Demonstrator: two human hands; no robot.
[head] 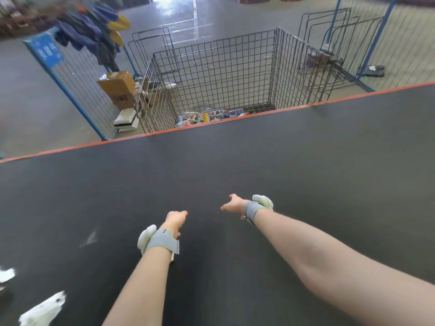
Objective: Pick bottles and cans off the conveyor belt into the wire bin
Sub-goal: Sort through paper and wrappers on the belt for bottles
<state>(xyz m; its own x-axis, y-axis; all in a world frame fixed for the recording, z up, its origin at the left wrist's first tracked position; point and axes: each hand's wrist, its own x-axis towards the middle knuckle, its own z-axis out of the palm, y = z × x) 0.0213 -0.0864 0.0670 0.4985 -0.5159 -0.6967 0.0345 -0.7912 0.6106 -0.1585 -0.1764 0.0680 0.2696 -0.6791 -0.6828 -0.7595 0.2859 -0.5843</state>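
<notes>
Holds both bare forearms out over the dark conveyor belt (pixel 235 161). Hangs the left hand (pixel 175 220) above the near middle of the belt, fingers foreshortened and seemingly loosely curled, with nothing in them. Sets the right hand (pixel 233 204) slightly farther and to the right, fingers spread wide, thumb lifted, likewise gripping nothing. Wears a grey strap (pixel 162 241) with a white pod at each wrist (pods on the outer sides).

Finds the bottles and cans (pixel 207 116) lying in a low jumble on the floor of the wire bin (pixel 211 67), against its near side, just beyond the belt's orange edge (pixel 188 128). Places the bin at the far side of the belt, roughly straight ahead of the hands and well apart from them.

Shows white scraps (pixel 42 309) on the belt at the near left, and one small pale fleck (pixel 90 238) left of the left wrist. Puts a cardboard box (pixel 118 88) left of the bin, and a blue sign (pixel 48 51) on a mesh fence farther left.
</notes>
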